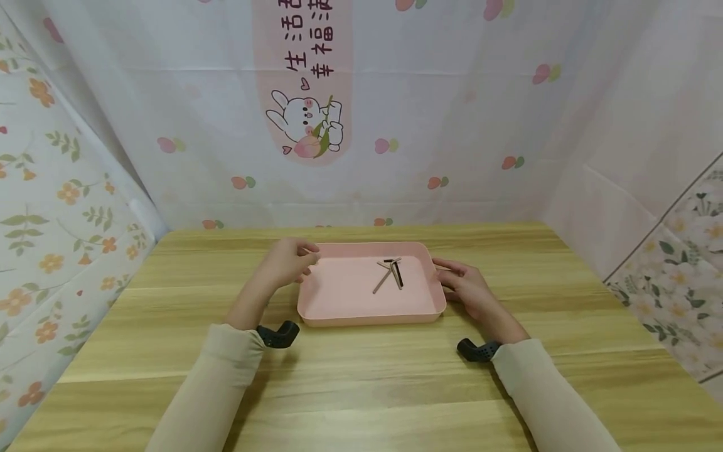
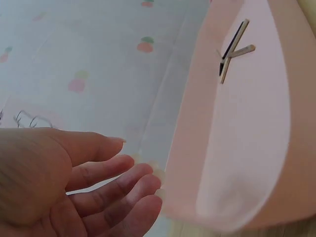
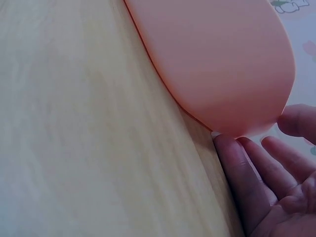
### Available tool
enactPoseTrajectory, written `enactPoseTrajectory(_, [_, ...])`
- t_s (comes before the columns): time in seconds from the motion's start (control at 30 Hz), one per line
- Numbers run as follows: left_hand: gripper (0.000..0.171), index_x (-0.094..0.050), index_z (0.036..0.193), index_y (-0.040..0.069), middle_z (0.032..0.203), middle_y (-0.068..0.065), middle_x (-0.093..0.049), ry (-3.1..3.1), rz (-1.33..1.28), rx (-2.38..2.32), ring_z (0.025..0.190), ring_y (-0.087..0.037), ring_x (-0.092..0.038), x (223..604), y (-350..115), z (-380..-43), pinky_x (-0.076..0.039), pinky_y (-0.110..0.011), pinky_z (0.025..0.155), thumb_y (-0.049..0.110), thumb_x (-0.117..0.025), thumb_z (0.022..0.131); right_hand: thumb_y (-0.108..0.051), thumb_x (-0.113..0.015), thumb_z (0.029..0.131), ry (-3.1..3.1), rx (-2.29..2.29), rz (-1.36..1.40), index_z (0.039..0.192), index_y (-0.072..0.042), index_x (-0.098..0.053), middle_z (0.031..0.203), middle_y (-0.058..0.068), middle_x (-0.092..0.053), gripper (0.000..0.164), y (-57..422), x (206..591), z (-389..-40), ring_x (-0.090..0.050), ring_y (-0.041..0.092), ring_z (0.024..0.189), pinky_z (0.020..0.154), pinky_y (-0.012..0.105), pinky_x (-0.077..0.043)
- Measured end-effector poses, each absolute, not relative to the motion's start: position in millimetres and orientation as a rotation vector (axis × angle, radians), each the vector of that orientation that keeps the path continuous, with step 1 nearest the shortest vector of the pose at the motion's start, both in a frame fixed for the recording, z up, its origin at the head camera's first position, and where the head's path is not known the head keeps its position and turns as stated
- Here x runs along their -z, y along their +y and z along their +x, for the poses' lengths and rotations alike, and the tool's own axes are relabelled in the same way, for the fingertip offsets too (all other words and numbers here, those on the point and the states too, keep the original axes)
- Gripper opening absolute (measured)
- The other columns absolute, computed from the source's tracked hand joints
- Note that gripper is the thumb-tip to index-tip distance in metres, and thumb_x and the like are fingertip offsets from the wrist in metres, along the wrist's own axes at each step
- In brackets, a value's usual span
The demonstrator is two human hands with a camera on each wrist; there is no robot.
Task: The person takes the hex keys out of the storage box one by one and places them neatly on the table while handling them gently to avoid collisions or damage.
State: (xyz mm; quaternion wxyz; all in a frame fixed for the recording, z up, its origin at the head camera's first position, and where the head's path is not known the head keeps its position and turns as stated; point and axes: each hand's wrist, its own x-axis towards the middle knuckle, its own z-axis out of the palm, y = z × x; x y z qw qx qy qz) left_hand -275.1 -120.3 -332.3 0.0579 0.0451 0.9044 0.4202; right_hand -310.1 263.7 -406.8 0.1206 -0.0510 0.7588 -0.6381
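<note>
A shallow pink tray (image 1: 361, 307) sits on the wooden table with several short, thin sticks (image 1: 393, 274), tan and black, lying crossed in its right half. Their exact kind is too small to tell. By the tray's left end is my left hand (image 1: 288, 262), its fingers loosely bent; the left wrist view shows nothing in its grasp beside the pink wall. At the opposite end, my right hand (image 1: 467, 287) touches the tray's outer wall with nearly straight fingertips (image 3: 229, 148). Its thumb (image 3: 296, 121) is by the rim in the right wrist view.
The wooden table (image 1: 361, 389) extends in front of the tray and to both sides. Behind it hangs a white curtain (image 1: 429, 125) with fruit and rabbit prints. Floral cloth (image 1: 62, 207) closes the left side, and a pale panel (image 1: 632, 176) the right.
</note>
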Motion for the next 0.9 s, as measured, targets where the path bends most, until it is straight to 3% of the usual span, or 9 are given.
enactPoseTrajectory(0.23, [0.043,-0.059,0.138,0.001,0.128,-0.024,-0.066,2.464,0.223,-1.31,0.108,-0.037,-0.069,321.9,-102.1,-287.3,-0.063,-0.034,0.078,0.026,-0.057,0.104,-0.019,-0.057,0.104,2.198,1.89,-0.176,0.159,-0.01,-0.031,0.15,0.023,-0.051,0.062,261.2,401.7,-308.6,-0.066,-0.003,0.105,0.083,0.023,-0.06])
enactPoseTrajectory(0.47, [0.045,-0.05,0.144,-0.003,0.138,-0.027,-0.059,2.215,0.248,-1.313,0.118,-0.038,-0.063,308.2,-80.8,-310.2,-0.061,-0.035,0.087,0.023,-0.047,0.107,-0.02,-0.058,0.104,2.212,1.888,-0.157,0.157,-0.008,-0.037,0.133,0.008,-0.067,0.059,266.2,398.4,-308.5,-0.067,-0.003,0.102,0.083,0.023,-0.06])
enactPoseTrajectory(0.57, [0.043,-0.052,0.141,-0.005,0.138,-0.027,-0.059,2.247,0.196,-1.31,0.121,-0.04,-0.062,305.0,-70.8,-317.3,-0.061,-0.037,0.089,0.02,-0.049,0.106,-0.021,-0.059,0.103,2.212,1.886,-0.147,0.156,-0.008,-0.038,0.128,0.002,-0.07,0.058,266.8,399.2,-308.6,-0.068,-0.002,0.102,0.083,0.024,-0.06])
enactPoseTrajectory(0.7, [0.041,-0.054,0.136,-0.007,0.129,-0.024,-0.063,2.236,0.077,-1.407,0.105,-0.031,-0.067,305.0,-55.5,-329.0,-0.061,-0.036,0.088,0.018,-0.054,0.103,-0.02,-0.059,0.103,2.219,1.888,-0.137,0.156,-0.007,-0.039,0.126,0.002,-0.07,0.058,266.6,400.5,-309.1,-0.067,-0.002,0.101,0.083,0.024,-0.06])
enactPoseTrajectory(0.8, [0.037,-0.057,0.131,-0.007,0.11,-0.016,-0.065,2.197,0.005,-1.487,0.087,-0.02,-0.065,305.9,-44.6,-336.9,-0.061,-0.035,0.084,0.015,-0.058,0.101,-0.02,-0.059,0.103,2.215,1.887,-0.156,0.156,-0.006,-0.038,0.135,0.01,-0.066,0.059,265.0,402.9,-308.7,-0.068,-0.001,0.102,0.084,0.025,-0.06])
enactPoseTrajectory(0.9, [0.032,-0.061,0.125,-0.008,0.099,-0.011,-0.063,2.193,0.029,-1.504,0.081,-0.017,-0.062,307.0,-33.5,-340.1,-0.061,-0.036,0.084,0.012,-0.058,0.1,-0.019,-0.058,0.103,2.213,1.884,-0.156,0.156,-0.006,-0.038,0.141,0.017,-0.061,0.058,263.8,405.6,-307.5,-0.068,-0.001,0.102,0.085,0.026,-0.06])
